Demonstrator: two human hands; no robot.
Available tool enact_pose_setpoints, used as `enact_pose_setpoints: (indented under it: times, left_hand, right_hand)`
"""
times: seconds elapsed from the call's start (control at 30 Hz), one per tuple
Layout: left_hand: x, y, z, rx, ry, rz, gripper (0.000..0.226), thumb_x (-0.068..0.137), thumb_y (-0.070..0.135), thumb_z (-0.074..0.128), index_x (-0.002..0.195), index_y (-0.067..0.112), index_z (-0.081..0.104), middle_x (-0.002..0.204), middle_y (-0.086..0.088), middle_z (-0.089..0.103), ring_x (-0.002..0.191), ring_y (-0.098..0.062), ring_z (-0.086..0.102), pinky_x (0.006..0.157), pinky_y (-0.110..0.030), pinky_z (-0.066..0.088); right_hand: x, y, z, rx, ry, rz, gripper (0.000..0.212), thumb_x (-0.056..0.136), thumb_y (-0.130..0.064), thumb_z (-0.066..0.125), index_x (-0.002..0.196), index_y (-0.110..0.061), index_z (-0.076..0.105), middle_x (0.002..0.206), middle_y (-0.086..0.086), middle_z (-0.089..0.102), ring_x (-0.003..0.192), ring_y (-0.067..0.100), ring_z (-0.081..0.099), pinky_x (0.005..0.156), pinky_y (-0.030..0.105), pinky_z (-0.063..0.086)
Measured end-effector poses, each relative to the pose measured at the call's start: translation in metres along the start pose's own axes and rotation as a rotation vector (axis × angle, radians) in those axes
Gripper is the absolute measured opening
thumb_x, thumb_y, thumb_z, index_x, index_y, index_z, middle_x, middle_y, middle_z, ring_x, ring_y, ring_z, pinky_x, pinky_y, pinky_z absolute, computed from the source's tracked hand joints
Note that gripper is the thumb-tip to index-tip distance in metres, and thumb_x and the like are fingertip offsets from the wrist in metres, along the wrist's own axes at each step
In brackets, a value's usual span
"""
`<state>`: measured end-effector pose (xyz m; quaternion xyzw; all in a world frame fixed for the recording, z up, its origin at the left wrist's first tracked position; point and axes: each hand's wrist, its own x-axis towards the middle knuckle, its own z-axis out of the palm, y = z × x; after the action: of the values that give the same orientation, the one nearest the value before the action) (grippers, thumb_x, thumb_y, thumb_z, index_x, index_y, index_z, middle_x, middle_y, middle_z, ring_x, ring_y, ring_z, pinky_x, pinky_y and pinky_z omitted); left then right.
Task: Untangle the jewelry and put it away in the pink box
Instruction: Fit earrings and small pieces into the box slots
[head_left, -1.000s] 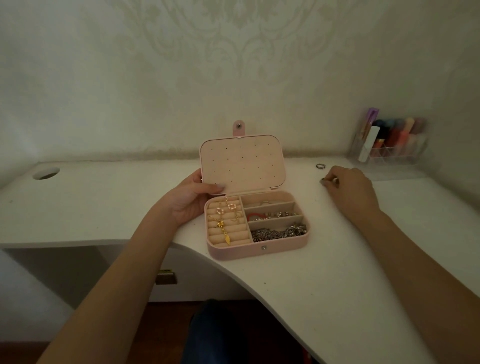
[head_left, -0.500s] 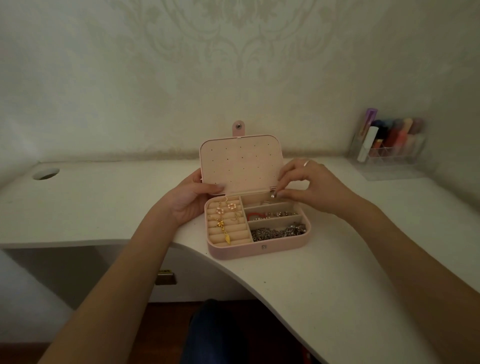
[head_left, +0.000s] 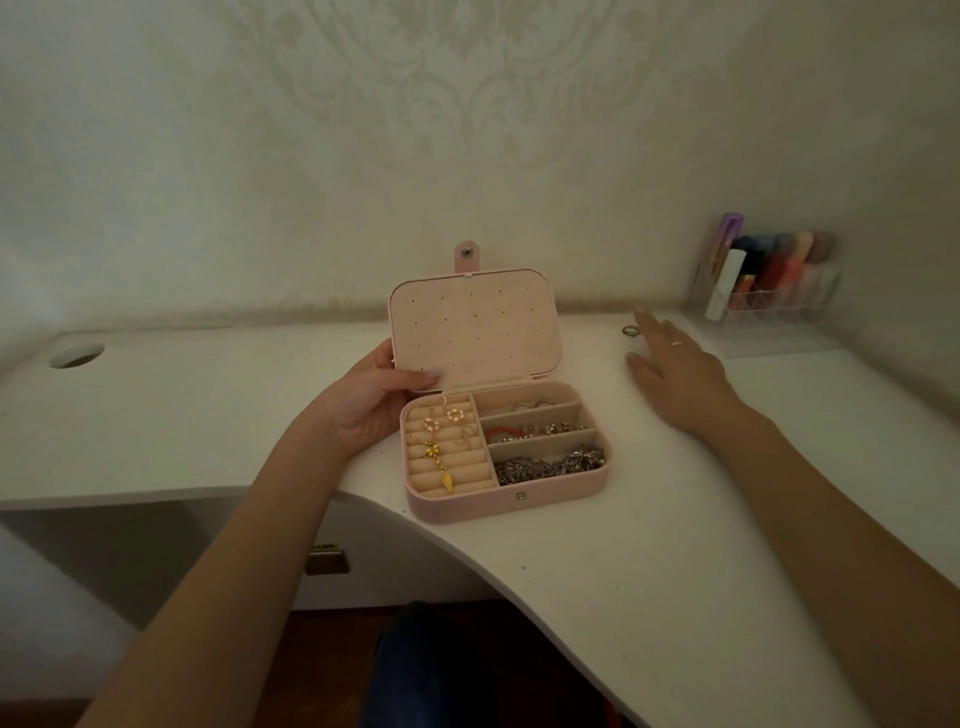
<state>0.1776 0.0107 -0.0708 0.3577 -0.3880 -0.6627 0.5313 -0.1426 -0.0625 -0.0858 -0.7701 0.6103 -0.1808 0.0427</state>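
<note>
Dim, yellowish light is washing the whole frame, leaving colours muted. The wide lens is bending the desk (head_left: 156, 415) edge at left and right. Fine grain is softening detail, and the lower frame is sinking into shadow.

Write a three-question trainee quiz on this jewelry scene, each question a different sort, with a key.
1. True or false: the pink box has its lid closed.
2. Which hand steadies the lid? A) left hand B) right hand C) neither
3. Fill in: a loose ring lies on the ____, just beyond the right hand's fingertips.

Key: 1 false, the lid stands open. 2 A, thumb on the lid's inner face. 3 desk.
</note>
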Motion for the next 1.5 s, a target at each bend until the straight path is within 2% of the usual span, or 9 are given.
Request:
enact_pose_setpoints:
  times: [0.17,0.33,0.43,0.6,0.77,0.87,1.0,1.13,1.5]
  left_hand:
    - [0.0,0.0,0.001,0.02,0.02,-0.003,0.068,0.064,-0.015,0.065,0.127,0.008,0.053,0.115,-0.014,0.066,0.097,-0.026,0.069,0.074,-0.034,0.059]
    - [0.0,-0.001,-0.001,0.004,0.0,-0.009,0.074,0.055,-0.01,0.075,0.123,0.01,0.056,0.115,-0.014,0.067,0.098,-0.027,0.068,0.076,-0.037,0.059]
    - [0.0,-0.001,0.0,0.009,0.018,-0.012,0.065,0.063,-0.01,0.061,0.125,0.01,0.054,0.116,-0.014,0.066,0.099,-0.027,0.067,0.082,-0.039,0.057]
    - [0.0,0.0,-0.002,0.014,-0.006,-0.016,0.076,0.055,-0.009,0.076,0.126,0.01,0.054,0.119,-0.015,0.065,0.103,-0.028,0.066,0.082,-0.039,0.058]
    - [0.001,0.0,-0.003,0.023,0.008,-0.017,0.073,0.059,-0.01,0.07,0.126,0.01,0.053,0.119,-0.016,0.064,0.102,-0.028,0.067,0.084,-0.04,0.057]
    - [0.001,0.0,-0.003,0.014,-0.016,-0.027,0.091,0.043,-0.004,0.087,0.126,0.01,0.054,0.12,-0.016,0.065,0.107,-0.03,0.064,0.088,-0.042,0.054]
    - [0.0,0.0,-0.001,0.039,0.009,-0.017,0.069,0.063,-0.009,0.066,0.128,0.01,0.052,0.12,-0.015,0.064,0.103,-0.028,0.065,0.088,-0.041,0.054]
    - [-0.001,0.0,-0.002,0.027,-0.018,-0.019,0.09,0.043,-0.003,0.088,0.126,0.009,0.054,0.117,-0.016,0.066,0.102,-0.029,0.066,0.083,-0.04,0.057]
    - [-0.001,0.0,0.0,0.039,0.039,-0.003,0.071,0.064,-0.009,0.062,0.132,0.008,0.049,0.123,-0.018,0.061,0.109,-0.031,0.061,0.088,-0.042,0.055]
  right_hand:
    - [0.008,0.0,0.0,-0.078,-0.111,0.037,0.058,0.102,-0.038,0.026,0.154,-0.021,0.007,0.161,-0.001,0.01,0.148,0.015,0.006,0.117,0.04,0.013]
    - [0.009,-0.001,0.001,-0.025,-0.07,0.047,0.05,0.101,-0.039,0.034,0.148,-0.023,0.031,0.156,0.0,0.028,0.144,0.018,0.024,0.115,0.04,0.02]
    - [0.005,-0.001,0.002,0.154,0.096,0.027,0.022,0.096,-0.03,0.05,0.112,-0.016,0.059,0.119,0.01,0.064,0.108,0.028,0.057,0.089,0.038,0.045]
    - [0.002,0.0,-0.001,0.268,0.182,0.021,0.006,0.092,-0.015,0.06,0.088,-0.011,0.06,0.097,0.01,0.068,0.088,0.025,0.062,0.082,0.041,0.052]
    - [0.002,-0.023,-0.008,0.511,0.248,-0.086,0.007,0.089,-0.015,0.064,0.09,-0.009,0.067,0.093,0.002,0.069,0.091,0.016,0.062,0.086,0.029,0.048]
    - [0.003,-0.058,-0.028,0.622,0.282,-0.203,0.002,0.084,-0.014,0.069,0.083,-0.013,0.068,0.083,-0.004,0.064,0.075,-0.004,0.054,0.068,0.009,0.04]
    - [-0.006,-0.094,-0.048,0.629,0.081,-0.42,0.005,0.078,-0.01,0.075,0.08,-0.014,0.072,0.078,-0.006,0.059,0.066,-0.003,0.046,0.063,0.008,0.034]
    - [-0.014,-0.105,-0.033,0.522,-0.1,-0.541,0.006,0.075,-0.005,0.077,0.078,-0.009,0.074,0.079,0.005,0.063,0.068,0.001,0.047,0.064,0.009,0.035]
    - [-0.016,-0.109,-0.006,0.489,-0.117,-0.507,0.009,0.076,-0.014,0.076,0.074,-0.023,0.074,0.074,-0.017,0.062,0.079,0.005,0.055,0.074,0.021,0.043]
